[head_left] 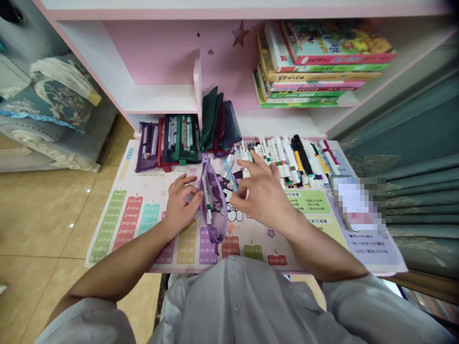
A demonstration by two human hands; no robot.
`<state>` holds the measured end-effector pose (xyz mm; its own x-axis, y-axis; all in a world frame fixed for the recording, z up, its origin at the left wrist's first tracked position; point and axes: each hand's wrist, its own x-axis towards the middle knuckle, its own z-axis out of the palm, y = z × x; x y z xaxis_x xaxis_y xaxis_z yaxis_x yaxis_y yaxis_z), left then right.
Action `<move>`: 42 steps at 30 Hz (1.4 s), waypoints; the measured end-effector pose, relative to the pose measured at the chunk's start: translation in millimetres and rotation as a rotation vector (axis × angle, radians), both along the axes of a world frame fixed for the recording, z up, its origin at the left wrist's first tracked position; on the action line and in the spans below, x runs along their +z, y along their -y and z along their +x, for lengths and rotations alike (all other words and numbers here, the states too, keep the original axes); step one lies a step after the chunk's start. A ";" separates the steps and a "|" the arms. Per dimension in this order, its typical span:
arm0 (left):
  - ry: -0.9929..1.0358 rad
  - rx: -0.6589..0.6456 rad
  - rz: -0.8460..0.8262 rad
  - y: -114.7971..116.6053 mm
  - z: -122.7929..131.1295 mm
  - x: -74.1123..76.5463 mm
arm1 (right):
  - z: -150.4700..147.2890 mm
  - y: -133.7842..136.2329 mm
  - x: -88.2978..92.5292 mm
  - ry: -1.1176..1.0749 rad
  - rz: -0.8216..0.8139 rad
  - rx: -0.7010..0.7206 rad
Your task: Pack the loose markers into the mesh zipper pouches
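Observation:
A purple mesh zip pouch (pixel 219 228) lies unzipped on the desk mat in front of me, with white markers (pixel 207 200) inside it. My left hand (pixel 182 200) grips the pouch's left edge between thumb and fingers. Just right of the pouch's opening, my right hand (pixel 260 191) pinches a light blue patterned pen (pixel 230 176) between thumb and finger, its other fingers spread. Beyond that hand lies a row of loose markers (pixel 283 155), mostly white, with some black and yellow ones.
Filled mesh pouches (pixel 184 136) lie at the back left, beside dark green, red and blue folded pouches (pixel 218 119). Stacked books (pixel 315 71) fill the right shelf. A phone (pixel 355 203) lies at the mat's right side. A curtain (pixel 412 153) hangs close on the right.

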<state>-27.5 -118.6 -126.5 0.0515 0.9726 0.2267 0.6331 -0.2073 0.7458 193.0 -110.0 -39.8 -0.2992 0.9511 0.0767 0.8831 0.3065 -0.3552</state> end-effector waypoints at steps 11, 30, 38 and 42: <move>-0.019 0.006 0.009 -0.4 0.8 0.2 | -30.8 10.2 -32.2 0.036 -0.114 0.150; -0.009 0.000 0.014 -0.4 0.4 0.2 | -30.6 -10.3 -55.7 -0.042 -0.007 0.076; 0.000 0.006 -0.015 -0.3 0.9 1.1 | -8.0 -54.2 -70.7 0.133 0.116 -0.277; 0.004 0.006 -0.001 -0.7 0.6 -0.3 | -9.2 -60.9 -83.9 0.171 0.100 -0.291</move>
<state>-26.9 -117.9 -126.7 0.0447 0.9730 0.2263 0.6313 -0.2030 0.7485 183.8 -49.1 -123.7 -0.0334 0.9887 0.1462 0.9827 0.0592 -0.1753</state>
